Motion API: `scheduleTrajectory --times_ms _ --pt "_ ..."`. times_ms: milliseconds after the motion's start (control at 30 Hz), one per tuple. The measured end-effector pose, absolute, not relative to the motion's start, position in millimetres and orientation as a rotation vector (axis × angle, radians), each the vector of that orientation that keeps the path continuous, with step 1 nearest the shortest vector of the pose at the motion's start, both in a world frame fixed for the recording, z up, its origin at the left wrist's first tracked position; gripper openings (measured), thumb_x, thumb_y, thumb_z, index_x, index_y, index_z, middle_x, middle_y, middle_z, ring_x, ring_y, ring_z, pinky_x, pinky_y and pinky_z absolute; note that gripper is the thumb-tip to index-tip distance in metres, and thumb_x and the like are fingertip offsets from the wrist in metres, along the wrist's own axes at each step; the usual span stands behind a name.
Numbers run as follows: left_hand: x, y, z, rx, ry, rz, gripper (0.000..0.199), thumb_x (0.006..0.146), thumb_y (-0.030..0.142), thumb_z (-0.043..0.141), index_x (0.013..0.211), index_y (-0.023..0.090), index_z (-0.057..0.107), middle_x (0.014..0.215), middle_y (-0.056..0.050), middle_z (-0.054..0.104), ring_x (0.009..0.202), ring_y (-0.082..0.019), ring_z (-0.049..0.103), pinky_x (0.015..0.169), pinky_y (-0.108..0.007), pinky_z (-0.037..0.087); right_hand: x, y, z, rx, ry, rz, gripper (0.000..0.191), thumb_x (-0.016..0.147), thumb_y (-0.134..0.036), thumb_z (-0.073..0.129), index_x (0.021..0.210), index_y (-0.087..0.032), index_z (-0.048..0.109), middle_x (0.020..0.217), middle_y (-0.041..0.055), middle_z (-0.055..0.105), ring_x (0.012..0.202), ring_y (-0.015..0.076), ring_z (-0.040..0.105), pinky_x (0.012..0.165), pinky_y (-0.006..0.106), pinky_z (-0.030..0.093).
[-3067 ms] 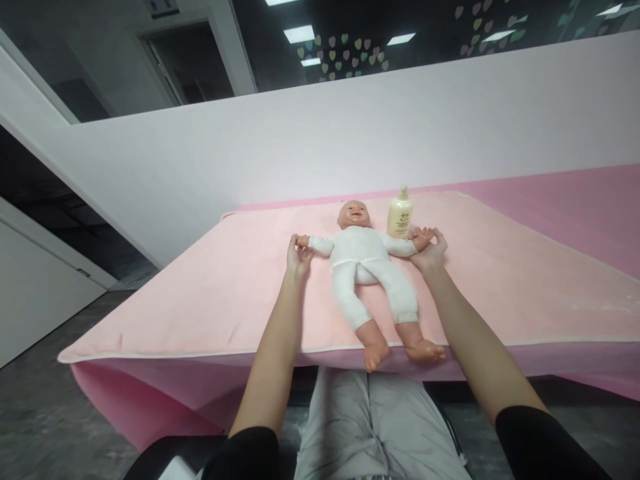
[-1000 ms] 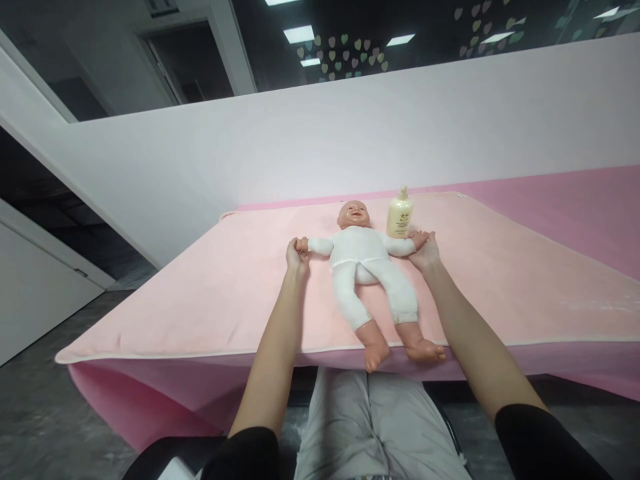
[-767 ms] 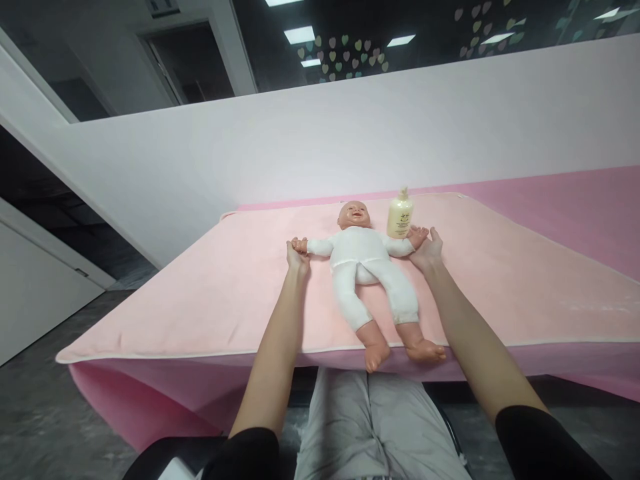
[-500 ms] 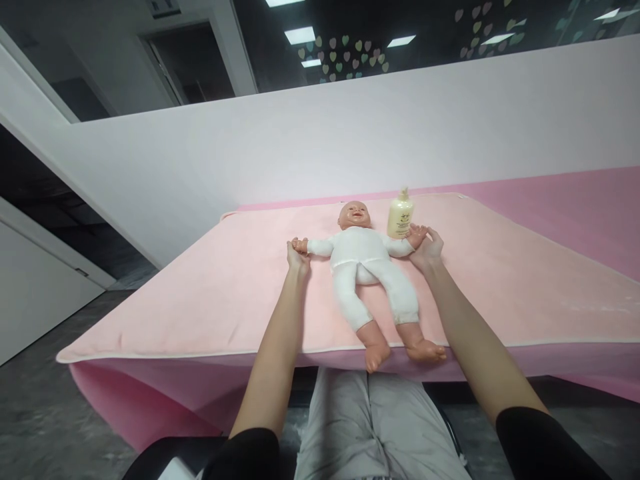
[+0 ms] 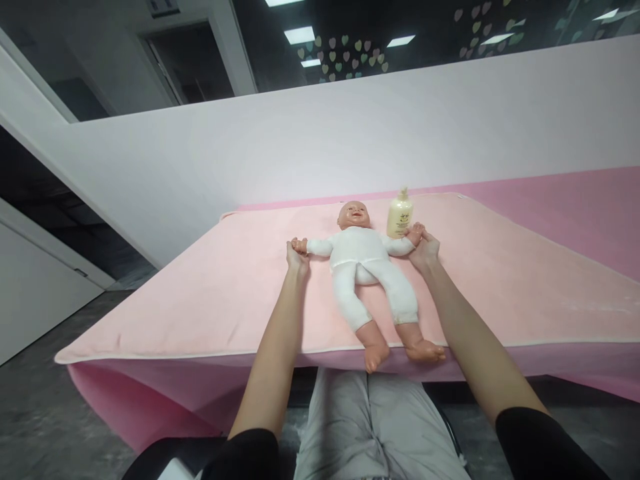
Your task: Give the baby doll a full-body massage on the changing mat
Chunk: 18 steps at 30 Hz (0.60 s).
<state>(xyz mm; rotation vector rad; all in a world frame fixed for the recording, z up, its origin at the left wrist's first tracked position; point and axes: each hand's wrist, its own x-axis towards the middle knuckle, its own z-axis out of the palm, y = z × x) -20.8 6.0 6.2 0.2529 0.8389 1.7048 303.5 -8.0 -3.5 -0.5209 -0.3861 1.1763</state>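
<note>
A baby doll (image 5: 359, 248) with a white cloth body lies on its back on a peach blanket (image 5: 210, 287), arms stretched out to both sides. Its head points to the wall and its bare feet reach the near edge. My left hand (image 5: 299, 257) is closed around the doll's hand on the left. On the other side, my right hand (image 5: 425, 252) grips the doll's other hand between thumb and fingers. Just behind that hand stands a pale yellow pump bottle (image 5: 400, 215), upright beside the doll's arm.
A pink cloth (image 5: 590, 210) covers the table under the blanket and hangs over the front. Behind it rises a white wall (image 5: 320, 147) with dark glass above. My legs in grey trousers (image 5: 373, 427) are at the table's near edge.
My right thumb and fingers have closed in on the doll's hand, where they stood more apart before. The left hand and the doll's body stay put.
</note>
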Motion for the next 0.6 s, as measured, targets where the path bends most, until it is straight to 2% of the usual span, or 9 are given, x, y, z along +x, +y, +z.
scheduleTrajectory --times_ms 133,267,500,600 --pt "-21 8 5 0.254 0.841 1.717 0.031 0.095 0.042 0.032 0.104 0.023 0.056 0.107 -0.007 0.064 0.112 -0.019 0.058 0.079 -0.028 0.044 303 -2 -9 -0.558 -0.37 1.038 0.023 0.086 -0.022 0.052 0.108 -0.028 0.052 0.09 -0.003 0.062 0.072 0.0122 0.064 0.072 0.031 0.056" --pt "-21 8 4 0.259 0.843 1.711 0.032 0.096 0.043 0.032 0.106 0.024 0.055 0.107 -0.007 0.063 0.111 -0.019 0.059 0.078 -0.028 0.044 302 -1 -11 -0.577 -0.405 1.028 0.028 0.085 -0.025 0.054 0.113 -0.029 0.051 0.086 -0.004 0.064 0.071 0.0126 0.065 0.071 0.031 0.056" --pt "-22 8 4 0.277 0.836 1.716 0.033 0.095 0.041 0.032 0.11 0.023 0.056 0.104 -0.008 0.064 0.105 -0.019 0.061 0.078 -0.029 0.044 298 -9 0 -0.608 -0.349 1.094 0.009 0.086 -0.03 0.052 0.089 -0.022 0.055 0.071 -0.0036 0.06 0.062 0.0128 0.061 0.06 0.027 0.056" --pt "-22 8 4 0.287 0.824 1.715 0.034 0.095 0.039 0.032 0.112 0.024 0.056 0.098 -0.007 0.064 0.103 -0.019 0.062 0.077 -0.029 0.044 299 -9 -1 -0.58 -0.384 1.09 0.007 0.085 -0.028 0.052 0.086 -0.022 0.053 0.069 -0.0042 0.058 0.06 0.0123 0.061 0.059 0.027 0.056"
